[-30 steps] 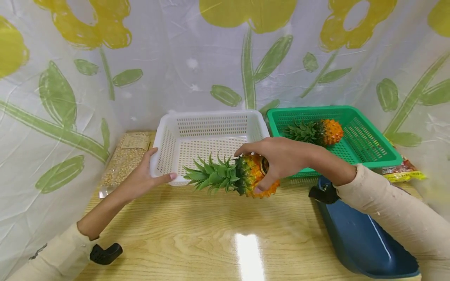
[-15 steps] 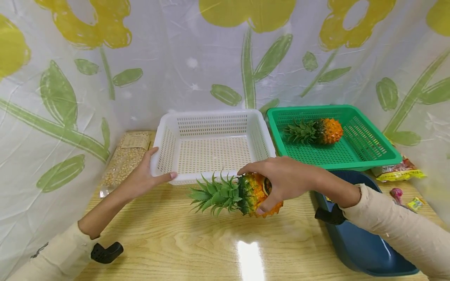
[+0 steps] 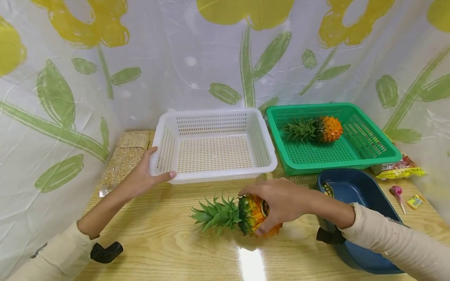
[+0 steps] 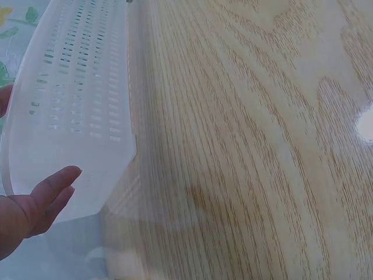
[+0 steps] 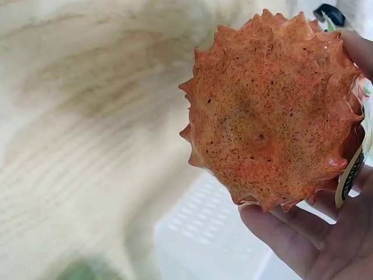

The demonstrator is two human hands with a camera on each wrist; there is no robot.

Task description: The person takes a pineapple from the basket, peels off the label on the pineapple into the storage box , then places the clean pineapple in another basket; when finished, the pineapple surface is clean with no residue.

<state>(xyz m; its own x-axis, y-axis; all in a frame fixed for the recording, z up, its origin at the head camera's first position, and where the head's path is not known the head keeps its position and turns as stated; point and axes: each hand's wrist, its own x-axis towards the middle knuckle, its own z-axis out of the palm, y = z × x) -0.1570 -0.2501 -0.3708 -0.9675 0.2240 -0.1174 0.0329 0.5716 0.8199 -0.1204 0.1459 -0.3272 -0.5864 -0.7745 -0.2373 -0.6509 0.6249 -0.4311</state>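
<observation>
A: Orange pineapple (image 3: 246, 214) has come down and toward the person; a second ago it was up at the white basket (image 3: 214, 175) front rim, now it's low at the table (image 3: 168, 242), at 6 o'clock from the basket.

B: Resting on the wood?

A: Looks touching or nearly, can't tell for sure. Crown points to 9 o'clock. Right hand (image 3: 281, 201) is wrapped over the fruit body, thumb under. Wrist view shows the base (image 5: 271, 116) with fingers (image 5: 291, 239) curled round it.

B: Left hand?

A: Left hand (image 3: 140, 177) hasn't moved, fingers fairly straight, pressed flat against the basket's near-left corner, thumb along the front wall.

B: So it's leaving the basket, not going in?

A: My read: yes, being set on the table in front, grip not let go. Second pineapple (image 3: 314, 130) lies unchanged in the green basket (image 3: 383, 158) at 2 o'clock.
</observation>
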